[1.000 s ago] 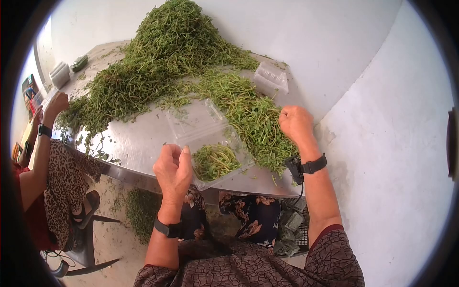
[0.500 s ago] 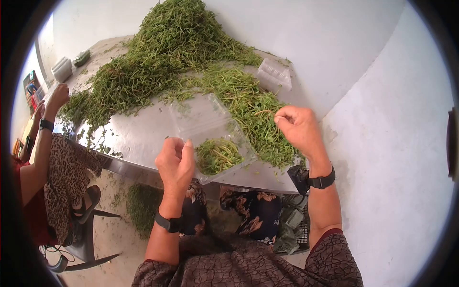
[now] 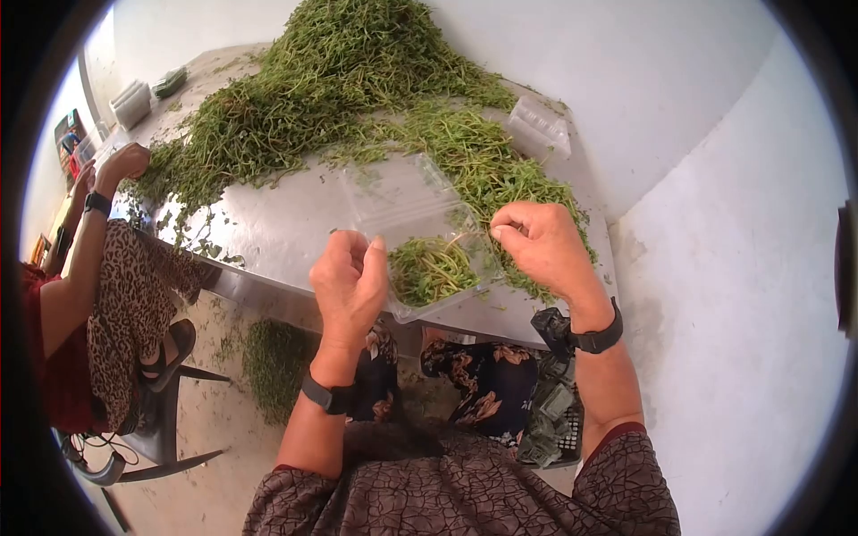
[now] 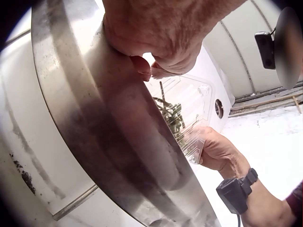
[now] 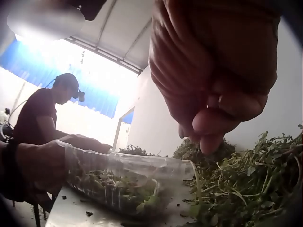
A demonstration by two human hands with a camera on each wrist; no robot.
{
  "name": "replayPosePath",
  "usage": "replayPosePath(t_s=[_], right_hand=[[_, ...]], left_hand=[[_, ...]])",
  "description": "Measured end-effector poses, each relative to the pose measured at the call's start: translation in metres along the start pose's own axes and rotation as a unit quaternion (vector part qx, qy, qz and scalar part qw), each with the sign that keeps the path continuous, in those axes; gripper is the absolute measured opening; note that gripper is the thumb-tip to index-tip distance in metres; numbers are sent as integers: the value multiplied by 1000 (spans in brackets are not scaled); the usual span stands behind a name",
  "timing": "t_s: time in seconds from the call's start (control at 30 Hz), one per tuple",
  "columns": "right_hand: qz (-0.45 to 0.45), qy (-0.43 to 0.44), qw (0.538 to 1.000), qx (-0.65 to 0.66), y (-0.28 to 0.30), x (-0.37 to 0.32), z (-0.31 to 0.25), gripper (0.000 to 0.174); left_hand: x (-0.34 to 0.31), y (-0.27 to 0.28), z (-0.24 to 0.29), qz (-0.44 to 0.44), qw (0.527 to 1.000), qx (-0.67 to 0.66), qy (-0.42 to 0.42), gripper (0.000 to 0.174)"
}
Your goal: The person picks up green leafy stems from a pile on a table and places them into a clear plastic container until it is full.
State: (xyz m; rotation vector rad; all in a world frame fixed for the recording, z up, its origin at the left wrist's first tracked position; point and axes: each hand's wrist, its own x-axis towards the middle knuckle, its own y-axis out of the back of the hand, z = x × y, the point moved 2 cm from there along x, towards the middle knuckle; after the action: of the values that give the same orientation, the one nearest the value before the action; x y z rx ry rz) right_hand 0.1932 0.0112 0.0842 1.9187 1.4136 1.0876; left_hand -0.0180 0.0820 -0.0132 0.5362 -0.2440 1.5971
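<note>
The left hand [image 3: 349, 281] grips the near left rim of a clear plastic hinged container [image 3: 402, 196], fingers curled and thumb upward. The right hand [image 3: 536, 246] sits at the container's right edge with its fingertips [image 5: 210, 137] pinched together. Whether they hold a sprig cannot be told. The hands are apart, one on either side of the container.

The container stands at the centre of the head view, on the near edge of a bare steel table [image 3: 268, 232]. Its lid is open toward the far side, and its tray is part-filled with cut green herb sprigs [image 3: 433, 268]. Loose sprigs lie just right of it, under the right hand, and run up into a large heap of green herbs [image 3: 357, 80] at upper centre.

A stack of empty clear trays [image 3: 539, 125] lies at upper right. At the left edge a second person's arm [image 3: 80, 259] reaches to the table. Green scraps [image 3: 273, 357] lie on the floor at lower left.
</note>
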Motion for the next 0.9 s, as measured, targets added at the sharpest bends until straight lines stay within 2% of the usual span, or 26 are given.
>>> replayPosePath(t_s=[0.03,0.17,0.47,0.73,0.9], right_hand=[[-8,-29,1000,5,1,-1,0,9],[-5,-29,999,15,3,-3,1,10],[-24,2,1000,-8,-6,-8,0,15],[15,70,997,-10,-9,-6,-8,14],[-42,21,998,-32,-12,-3,-14,15]], left_hand=[[0,0,0,0,1000,-1,-1,19],[1,0,0,-1,1000,6,-5,19],[1,1,2,6,1000,15,-12,18],[1,0,1,2,1000,10,-3,18],[0,-1,-1,8,1000,3,-14,18]])
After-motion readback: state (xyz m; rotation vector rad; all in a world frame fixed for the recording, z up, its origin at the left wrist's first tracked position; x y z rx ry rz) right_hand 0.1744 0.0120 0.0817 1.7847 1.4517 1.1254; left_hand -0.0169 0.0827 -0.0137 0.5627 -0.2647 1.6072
